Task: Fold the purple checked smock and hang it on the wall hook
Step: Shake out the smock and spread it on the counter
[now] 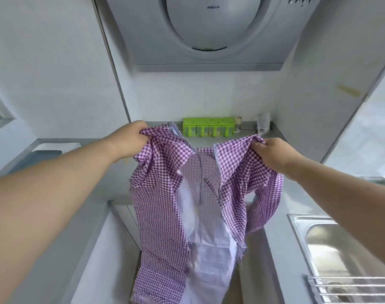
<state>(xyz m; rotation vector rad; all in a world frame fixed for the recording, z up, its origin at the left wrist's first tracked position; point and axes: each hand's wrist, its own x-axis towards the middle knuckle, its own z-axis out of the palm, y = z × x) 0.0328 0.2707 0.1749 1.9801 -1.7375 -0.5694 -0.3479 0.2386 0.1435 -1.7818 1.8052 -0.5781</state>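
A purple checked smock [163,194] hangs open and unfolded in mid-air, held up by its two top corners, the left corner near the left edge of the hob recess and the right corner well apart from it. Its two front panels fall away to either side, showing a pale lilac inside with a seam running down the middle. The lower cloth trails downward, creased and loose.
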